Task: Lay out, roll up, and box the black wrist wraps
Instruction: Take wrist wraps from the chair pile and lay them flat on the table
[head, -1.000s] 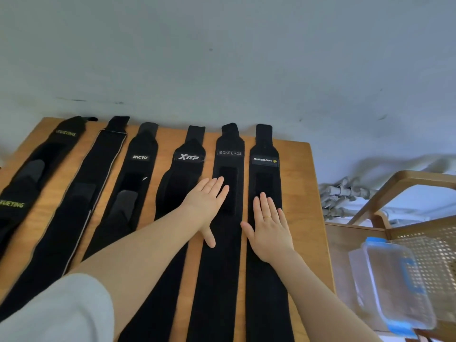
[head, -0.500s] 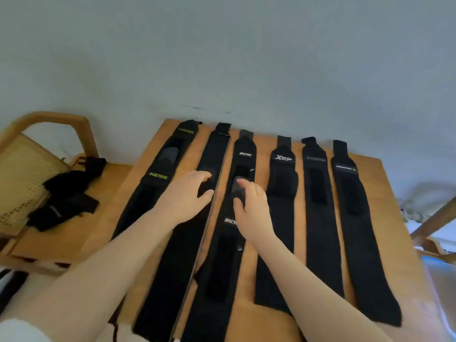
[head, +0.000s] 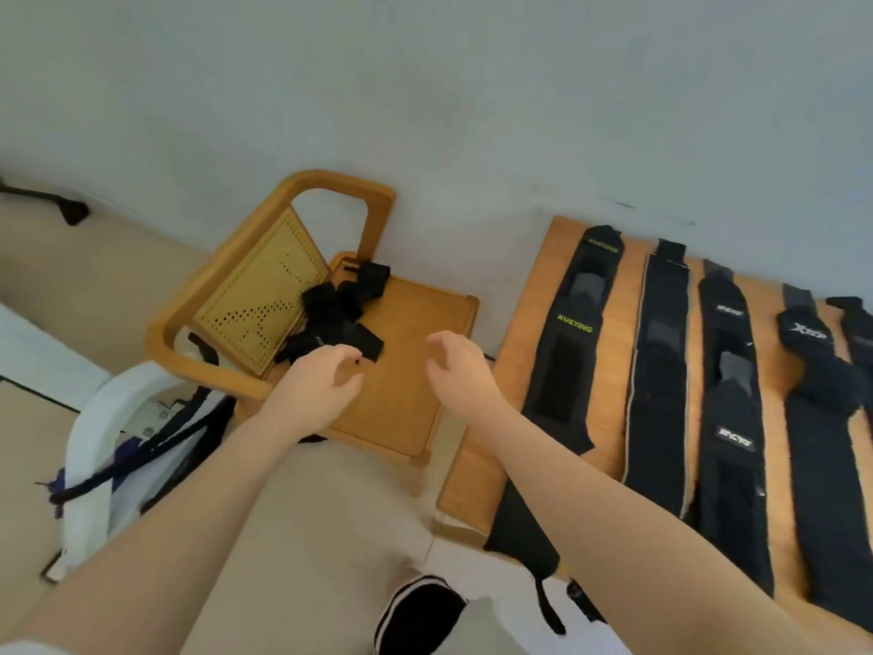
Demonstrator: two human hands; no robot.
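Head view: wraps (head: 656, 371) lay lengthwise toward the wall (side by side); left hand (head: 316, 380) and right hand (head: 460, 371) hung loosely curled, holding nothing.

A home room: rattan chair (head: 264, 295); wooden table (head: 614, 323).

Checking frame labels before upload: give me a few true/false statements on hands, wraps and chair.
1. Both hands, left hand and right hand, hold nothing. True.
2. A pile of black wraps lies on the wooden chair. True.
3. The wraps on the table are rolled up. False: they lie flat and stretched out.
4. The XUEYING wrap is the table wrap farthest from the chair. False: it is the nearest.
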